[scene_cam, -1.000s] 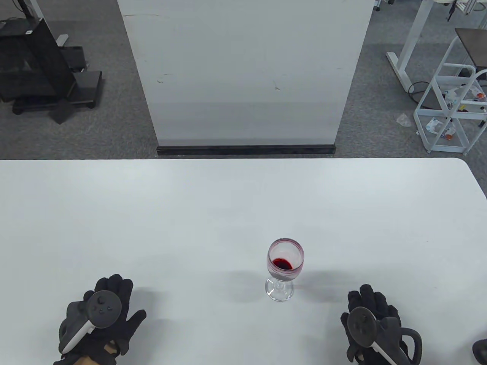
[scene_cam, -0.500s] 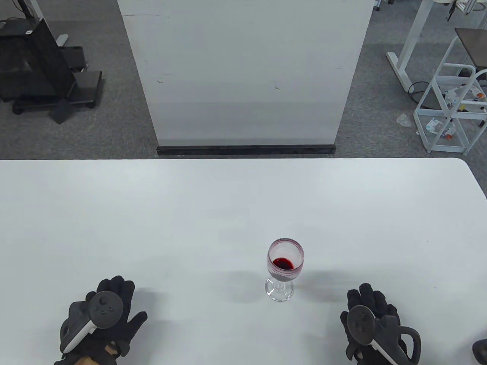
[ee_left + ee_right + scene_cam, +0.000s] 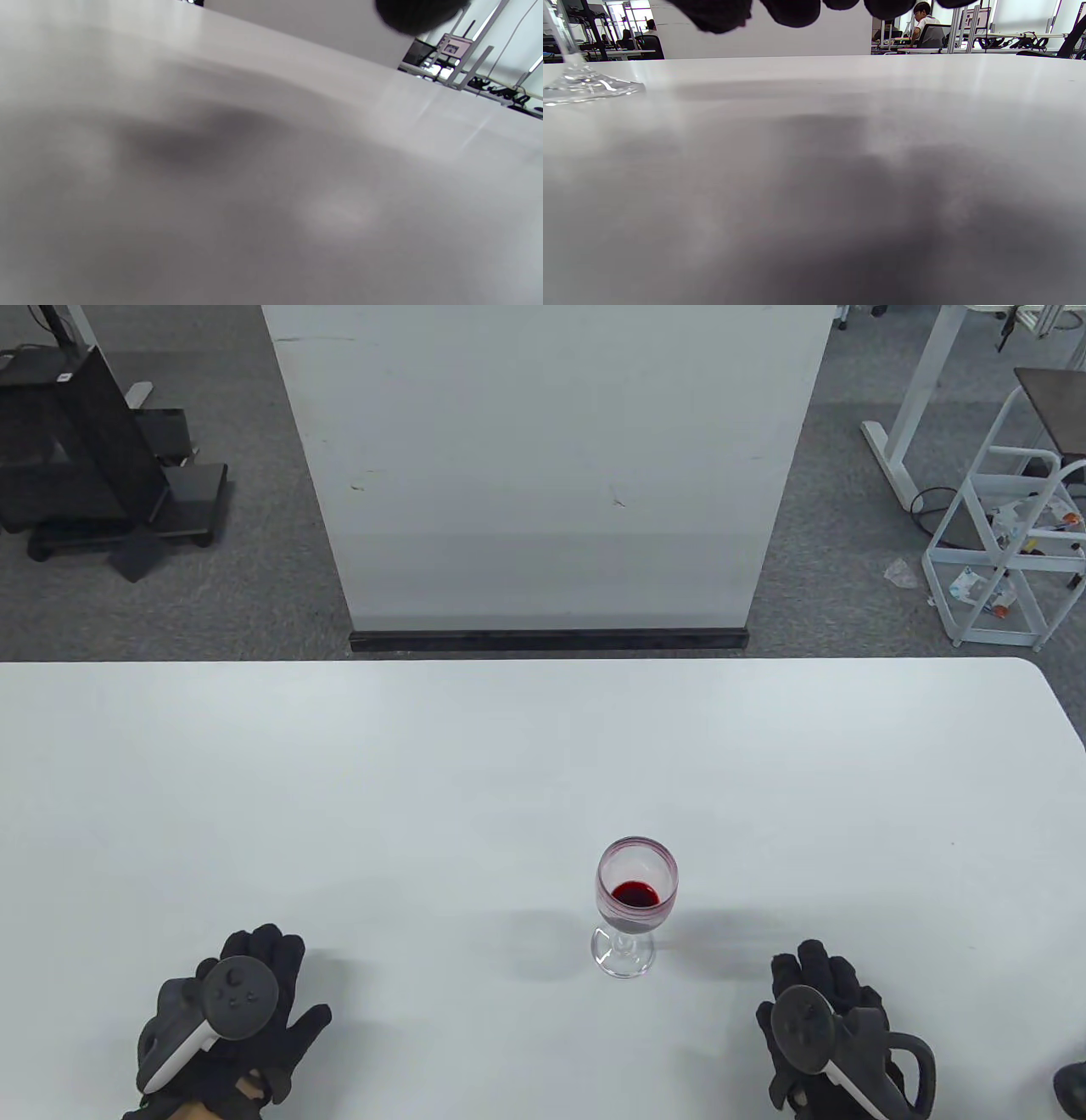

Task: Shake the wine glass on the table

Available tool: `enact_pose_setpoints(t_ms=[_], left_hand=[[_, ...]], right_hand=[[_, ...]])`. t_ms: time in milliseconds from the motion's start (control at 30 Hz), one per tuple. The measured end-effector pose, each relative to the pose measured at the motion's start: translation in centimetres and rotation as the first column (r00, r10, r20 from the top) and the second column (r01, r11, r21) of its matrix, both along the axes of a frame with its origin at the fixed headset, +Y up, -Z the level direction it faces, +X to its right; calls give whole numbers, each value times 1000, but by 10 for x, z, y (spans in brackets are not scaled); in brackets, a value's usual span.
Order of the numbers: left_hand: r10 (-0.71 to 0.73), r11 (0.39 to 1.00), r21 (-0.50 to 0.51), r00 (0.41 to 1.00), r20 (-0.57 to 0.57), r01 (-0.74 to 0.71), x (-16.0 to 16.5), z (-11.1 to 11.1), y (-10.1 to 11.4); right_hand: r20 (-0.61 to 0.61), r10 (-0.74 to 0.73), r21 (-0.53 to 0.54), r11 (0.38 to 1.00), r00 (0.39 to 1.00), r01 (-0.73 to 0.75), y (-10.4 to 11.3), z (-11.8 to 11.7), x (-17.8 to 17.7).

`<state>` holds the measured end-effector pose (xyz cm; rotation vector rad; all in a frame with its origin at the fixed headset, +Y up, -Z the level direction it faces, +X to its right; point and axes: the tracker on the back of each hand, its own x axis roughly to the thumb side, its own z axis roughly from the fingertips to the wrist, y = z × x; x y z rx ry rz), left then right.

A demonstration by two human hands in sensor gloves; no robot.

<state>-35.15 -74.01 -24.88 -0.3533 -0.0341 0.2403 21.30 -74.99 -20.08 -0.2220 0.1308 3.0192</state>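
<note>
One wine glass (image 3: 635, 906) stands upright on the white table (image 3: 526, 763) between two gloved hands, touched by neither.

From the table's centre the glass sits toward 5 o'clock, holding a small pool of red liquid. The left hand (image 3: 233, 1027) lies well apart from it at its 8 o'clock, palm down on the table with fingers spread open, holding nothing. The right hand (image 3: 827, 1035) lies near the glass at its 4 o'clock, also palm down, fingers extended and gripping nothing. In the right wrist view the glass foot (image 3: 585, 87) rests flat on the table at the left edge, with the fingertips (image 3: 793, 10) hanging above the surface. Count: one glass, two hands, one tracker on each.
</note>
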Motion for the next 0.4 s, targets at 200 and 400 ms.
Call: enact_pose_setpoints(t_ms=[200, 400], left_hand=[[6, 1000, -5, 1000, 8, -6, 0, 0, -1], [11, 1000, -21, 1000, 15, -11, 0, 1, -2]], right_hand=[[14, -17, 0, 1000, 1000, 17, 0, -1, 2], [23, -25, -8, 1000, 999, 25, -1, -2, 2]])
